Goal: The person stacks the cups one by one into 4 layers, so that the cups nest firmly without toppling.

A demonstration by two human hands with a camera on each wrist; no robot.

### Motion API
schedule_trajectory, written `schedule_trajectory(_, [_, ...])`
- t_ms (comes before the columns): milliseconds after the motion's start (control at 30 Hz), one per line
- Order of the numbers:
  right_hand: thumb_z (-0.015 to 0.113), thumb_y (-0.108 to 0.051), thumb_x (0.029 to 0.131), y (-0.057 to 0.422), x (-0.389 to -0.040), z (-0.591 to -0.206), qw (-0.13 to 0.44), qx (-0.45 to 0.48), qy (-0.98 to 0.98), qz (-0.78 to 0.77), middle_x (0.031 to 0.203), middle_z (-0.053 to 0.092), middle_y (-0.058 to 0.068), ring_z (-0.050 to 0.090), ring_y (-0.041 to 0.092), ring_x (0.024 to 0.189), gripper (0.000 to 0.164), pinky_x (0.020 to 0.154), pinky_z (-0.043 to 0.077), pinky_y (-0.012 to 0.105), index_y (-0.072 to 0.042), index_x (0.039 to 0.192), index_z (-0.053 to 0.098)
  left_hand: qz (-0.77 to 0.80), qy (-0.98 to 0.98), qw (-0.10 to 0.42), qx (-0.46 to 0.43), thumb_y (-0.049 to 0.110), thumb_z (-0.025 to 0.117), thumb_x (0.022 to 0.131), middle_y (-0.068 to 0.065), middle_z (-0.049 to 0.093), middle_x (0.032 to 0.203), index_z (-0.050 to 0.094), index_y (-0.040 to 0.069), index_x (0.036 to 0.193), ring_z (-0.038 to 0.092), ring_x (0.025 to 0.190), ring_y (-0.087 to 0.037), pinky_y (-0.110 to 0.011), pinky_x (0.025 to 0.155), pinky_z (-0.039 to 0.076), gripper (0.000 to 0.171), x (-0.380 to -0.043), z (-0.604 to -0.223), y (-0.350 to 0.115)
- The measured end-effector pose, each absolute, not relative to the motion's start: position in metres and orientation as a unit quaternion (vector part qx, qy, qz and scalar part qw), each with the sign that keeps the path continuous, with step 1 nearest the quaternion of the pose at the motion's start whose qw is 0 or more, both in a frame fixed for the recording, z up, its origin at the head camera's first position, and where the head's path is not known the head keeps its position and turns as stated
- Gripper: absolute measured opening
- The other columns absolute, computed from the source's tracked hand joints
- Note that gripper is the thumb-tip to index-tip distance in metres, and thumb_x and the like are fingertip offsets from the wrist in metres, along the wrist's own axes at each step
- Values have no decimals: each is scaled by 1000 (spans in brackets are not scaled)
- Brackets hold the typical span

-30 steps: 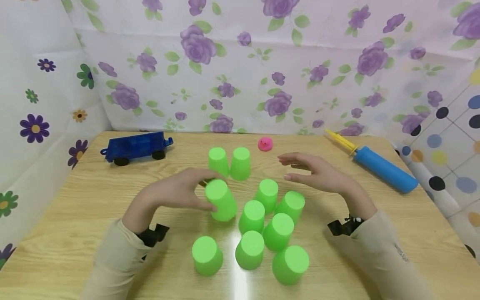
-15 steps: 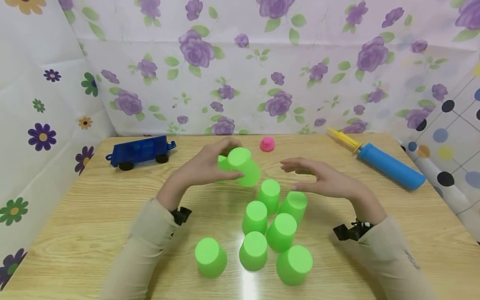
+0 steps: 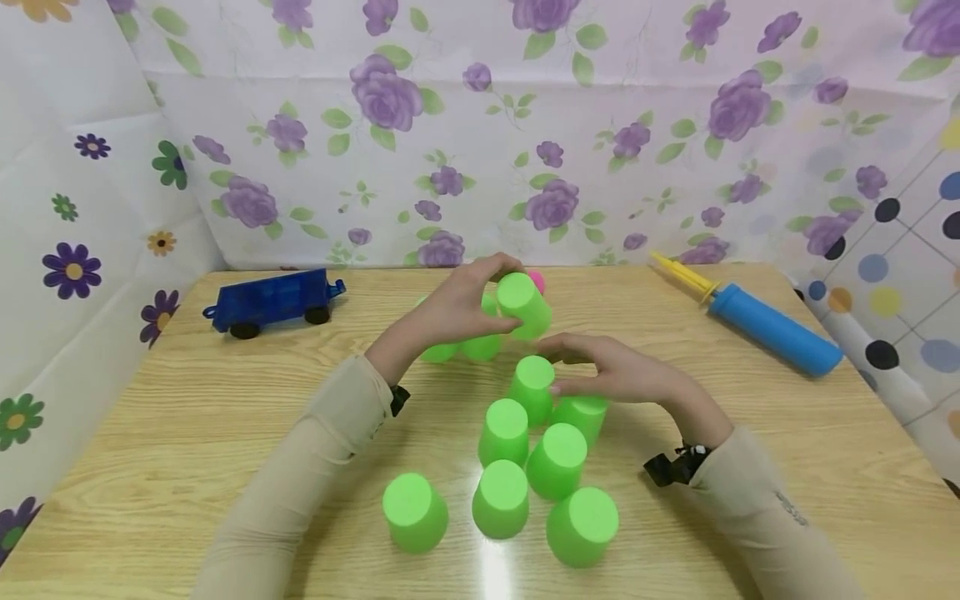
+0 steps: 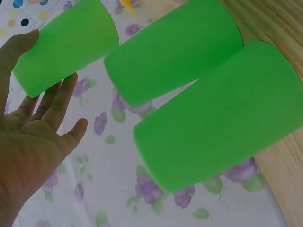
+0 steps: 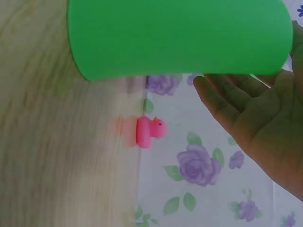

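Moving rightward since the earlier frame, the left hand is carrying a green cup, and the right hand is drawing nearer the front cups. The left hand is grasping its cup between thumb and fingers. This cup is pointing closed end up, mouth down, its long axis leaning so that the closed end is tipping toward the left hand. Just left of that hand, a standing pair is keeping upright. The right hand is curving about a nearby cup; whether it is gripping, I cannot tell. Beyond the left hand's fingertips, a pink duck is sitting; well right of the right hand, a blue pump is lying. Placing the carried cup beside the pair seems to be the step in hand; the next move would be calling for straightening it, then lowering.
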State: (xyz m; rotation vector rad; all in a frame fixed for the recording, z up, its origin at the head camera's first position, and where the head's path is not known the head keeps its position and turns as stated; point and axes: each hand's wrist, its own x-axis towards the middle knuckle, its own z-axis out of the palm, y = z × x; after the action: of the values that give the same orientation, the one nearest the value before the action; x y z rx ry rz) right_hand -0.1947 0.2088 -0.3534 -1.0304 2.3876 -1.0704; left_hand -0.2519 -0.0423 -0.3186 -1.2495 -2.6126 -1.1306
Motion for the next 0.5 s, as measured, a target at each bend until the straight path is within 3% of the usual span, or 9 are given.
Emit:
schedule_trajectory(133, [61, -39, 89, 203, -194, -358, 161, -361, 843, -366, 133, 50, -12, 48, 10, 122, 50, 102, 40, 36, -25, 135, 47, -353, -848, -12, -395, 20, 77, 77, 3, 58, 113, 50, 13, 121, 52, 111, -16, -32, 97, 42, 52, -260, -325, -37])
schedule_trajectory(267, [62, -36, 89, 199, -193, -359, 143, -369, 842, -366, 133, 52, -6, 49, 13, 121, 50, 101, 41, 38, -21, 134, 48, -312, -871, -25, -378, 27, 77, 77, 6, 59, 113, 51, 17, 120, 53, 109, -14, -34, 98, 40, 51, -263, -330, -34])
schedule_trajectory(400, [64, -36, 88, 196, -192, -358, 135, -369, 845, -363, 132, 53, -1, 50, 15, 119, 51, 100, 42, 38, -17, 134, 49, -232, -902, -12, -364, 39, 77, 75, 6, 60, 115, 51, 18, 120, 54, 109, -13, -48, 110, 21, 55, -264, -329, -28])
schedule_trajectory(500, [65, -36, 87, 193, -191, -357, 131, -368, 846, -363, 131, 53, 0, 52, 17, 118, 53, 99, 43, 38, -16, 133, 49, -196, -914, -9, -355, 42, 77, 74, 6, 60, 116, 51, 18, 117, 54, 113, -14, -56, 113, 5, 56, -266, -328, -24])
